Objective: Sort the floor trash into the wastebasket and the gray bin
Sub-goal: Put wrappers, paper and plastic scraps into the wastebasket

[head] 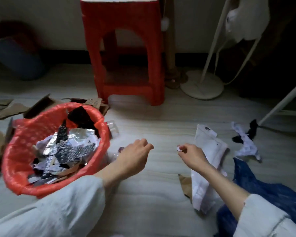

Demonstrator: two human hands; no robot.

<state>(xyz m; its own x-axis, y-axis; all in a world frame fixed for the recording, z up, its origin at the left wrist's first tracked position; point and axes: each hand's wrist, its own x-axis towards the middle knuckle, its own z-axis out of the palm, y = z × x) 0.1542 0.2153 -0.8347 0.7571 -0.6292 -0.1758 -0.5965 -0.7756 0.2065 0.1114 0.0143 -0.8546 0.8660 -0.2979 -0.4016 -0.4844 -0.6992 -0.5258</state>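
Observation:
A wastebasket point(14, 156) lined with a red bag stands at the left, holding several foil, paper and cardboard scraps. My left hand point(135, 154) hovers just right of its rim with fingers loosely curled and nothing visible in it. My right hand point(190, 153) pinches a small white paper scrap point(178, 148) at its fingertips, above the floor. A white plastic pouch point(207, 161) lies under my right forearm. Crumpled white and black paper point(246, 142) lies at the right. A brown cardboard piece point(185, 184) lies beside the pouch. No gray bin is in view.
A red plastic stool point(126, 53) stands behind the basket. Torn cardboard point(5, 108) lies at the far left, a clear plastic piece point(113, 127) by the basket. A white fan base point(202, 84) and a white frame leg point(284, 103) stand at the right. Blue fabric point(256, 189) covers the lower right.

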